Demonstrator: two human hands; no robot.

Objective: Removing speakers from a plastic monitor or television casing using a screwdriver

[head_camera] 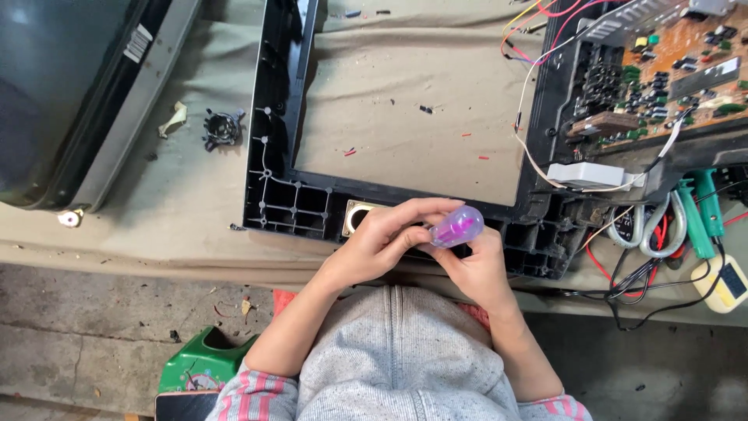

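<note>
A translucent purple screwdriver handle is sitting between both hands at the near edge of the workbench, just above the lower rail of a black plastic television frame. Whatever shaft the tool has is hidden behind the fingers.

The right hand is coming up from the lower right with its wrist bent inward, its fingers curling narrowly around the underside of the handle and gripping it. The left hand is reaching in from the lower left, its forearm angling up across the grey sweater, and its fingers are arching over the top of the handle, the tips touching the purple plastic. Both hands are touching each other around the tool.

Just left of the left hand, a small square speaker opening is showing in the frame's lower rail. The frame is lying flat on the cloth-covered bench, open in the middle. At the bench's far right corner a circuit board with coloured wires is resting, with green-handled tools and a yellow meter near the right edge. A grey picture tube is occupying the far left corner, and a small black ring part is lying beside the frame. A green stool is standing on the floor below.
</note>
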